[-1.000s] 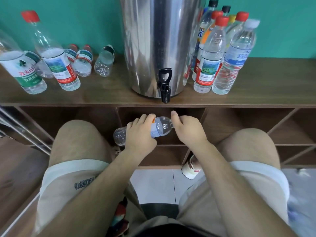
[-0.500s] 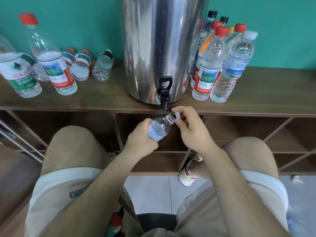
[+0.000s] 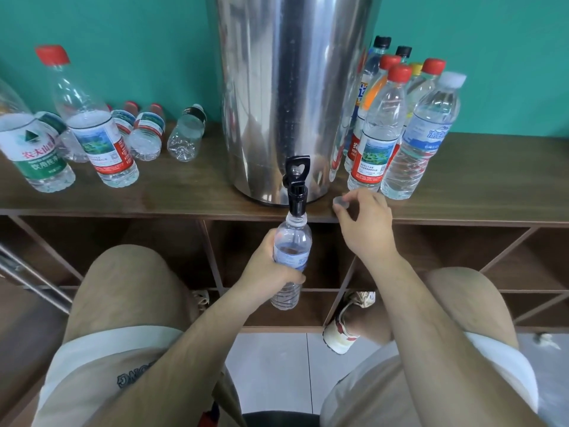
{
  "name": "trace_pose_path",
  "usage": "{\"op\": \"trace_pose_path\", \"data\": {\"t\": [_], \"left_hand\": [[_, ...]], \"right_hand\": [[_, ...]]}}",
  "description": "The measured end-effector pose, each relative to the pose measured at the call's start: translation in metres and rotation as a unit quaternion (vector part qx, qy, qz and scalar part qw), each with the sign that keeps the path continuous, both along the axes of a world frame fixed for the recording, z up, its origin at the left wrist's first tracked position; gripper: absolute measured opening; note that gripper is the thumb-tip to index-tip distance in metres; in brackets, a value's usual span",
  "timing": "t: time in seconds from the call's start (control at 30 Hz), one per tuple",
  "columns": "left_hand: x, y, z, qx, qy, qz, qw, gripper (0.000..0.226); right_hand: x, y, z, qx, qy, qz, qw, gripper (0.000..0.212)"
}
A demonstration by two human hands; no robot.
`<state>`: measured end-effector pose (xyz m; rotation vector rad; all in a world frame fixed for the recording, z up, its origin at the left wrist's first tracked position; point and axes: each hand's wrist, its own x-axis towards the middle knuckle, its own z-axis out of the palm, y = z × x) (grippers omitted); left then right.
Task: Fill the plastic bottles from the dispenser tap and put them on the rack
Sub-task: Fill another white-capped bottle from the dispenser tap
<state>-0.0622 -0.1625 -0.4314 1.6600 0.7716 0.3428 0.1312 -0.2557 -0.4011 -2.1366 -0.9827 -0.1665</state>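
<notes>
One bottle [image 3: 291, 251] gripped by left hand [image 3: 268, 266] under tap [image 3: 297, 192], right hand [image 3: 365, 229] pinching likely cap [image 3: 341, 202] at shelf edge [image 3: 154, 208]

Dispenser [image 3: 292, 97]: polished metal, mirror-glossy, faint vertical streaks. Tap [image 3: 297, 192]: black plastic, semi-gloss. Bottle [image 3: 291, 248] under it: thin clear plastic – ribbed low down, glossy film label. Cap [image 3: 340, 202]: translucent plastic. Surface [image 3: 184, 192]: dark wood grain, matt. Shorts [image 3: 123, 303]: beige cloth, matt. Floor [image 3: 268, 365]: pale smooth tile – slight sheen.
</notes>
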Motion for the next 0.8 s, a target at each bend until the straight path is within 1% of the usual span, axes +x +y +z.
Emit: {"op": "trace_pose_path", "data": {"t": [0.03, 0.13, 0.17, 0.2, 0.27, 0.3, 0.33, 0.37, 0.4, 0.47, 0.5, 0.53, 0.57, 0.63, 0.67, 0.77, 0.8], "left_hand": [[0.002, 0.000, 0.000, -0.004, -0.005, -0.001, 1.000, 0.082], [0.005, 0.001, 0.001, -0.001, -0.008, -0.003, 1.000, 0.088], [0.005, 0.000, 0.001, 0.000, -0.008, -0.002, 1.000, 0.088], [0.005, 0.000, 0.001, 0.000, -0.008, 0.000, 1.000, 0.087], [0.005, 0.001, 0.002, 0.003, -0.005, 0.003, 1.000, 0.086], [0.005, 0.001, 0.002, 0.006, -0.001, 0.003, 1.000, 0.086], [0.005, 0.002, 0.003, 0.008, 0.002, 0.003, 1.000, 0.086], [0.006, 0.002, 0.003, 0.009, 0.003, 0.002, 1.000, 0.086], [0.007, 0.002, 0.003, 0.010, 0.003, 0.001, 1.000, 0.087], [0.007, 0.002, 0.003, 0.008, 0.002, 0.002, 1.000, 0.088], [0.007, 0.002, 0.003, 0.010, 0.001, 0.003, 1.000, 0.087], [0.007, 0.002, 0.003, 0.013, 0.004, 0.004, 1.000, 0.087], [0.007, 0.002, 0.003, 0.017, 0.006, 0.005, 1.000, 0.087], [0.007, 0.002, 0.004, 0.019, 0.007, 0.004, 1.000, 0.086], [0.007, 0.002, 0.004, 0.019, 0.008, 0.004, 1.000, 0.086], [0.007, 0.002, 0.004, 0.011, 0.003, 0.004, 1.000, 0.085], [0.006, 0.002, 0.004, 0.007, 0.001, 0.005, 1.000, 0.085]], "right_hand": [[0.001, 0.002, -0.001, -0.003, -0.005, 0.003, 1.000, 0.014], [-0.004, 0.003, 0.004, -0.009, -0.021, 0.002, 1.000, 0.030], [-0.008, 0.001, 0.008, 0.014, -0.041, 0.004, 0.999, 0.029], [-0.013, -0.001, 0.016, 0.060, -0.070, 0.019, 0.996, 0.024], [-0.023, -0.006, 0.037, 0.169, -0.111, 0.085, 0.976, 0.022], [-0.029, -0.006, 0.051, 0.208, -0.104, 0.129, 0.964, 0.024], [-0.036, -0.006, 0.065, 0.225, -0.093, 0.172, 0.955, 0.025], [-0.043, -0.006, 0.079, 0.219, -0.085, 0.213, 0.948, 0.027], [-0.049, -0.004, 0.091, 0.187, -0.083, 0.245, 0.948, 0.032], [-0.056, 0.002, 0.107, 0.079, -0.094, 0.274, 0.954, 0.042], [-0.057, 0.006, 0.111, 0.028, -0.100, 0.277, 0.955, 0.044], [-0.056, 0.010, 0.114, -0.007, -0.098, 0.274, 0.957, 0.041], [-0.055, 0.013, 0.117, -0.022, -0.089, 0.271, 0.958, 0.034], [-0.053, 0.017, 0.118, -0.007, -0.099, 0.277, 0.956, 0.018], [-0.052, 0.017, 0.116, 0.009, -0.116, 0.280, 0.953, 0.013], [-0.054, 0.014, 0.099, 0.063, -0.214, 0.265, 0.938, 0.014], [-0.054, 0.012, 0.091, 0.089, -0.249, 0.257, 0.929, 0.012]]}}
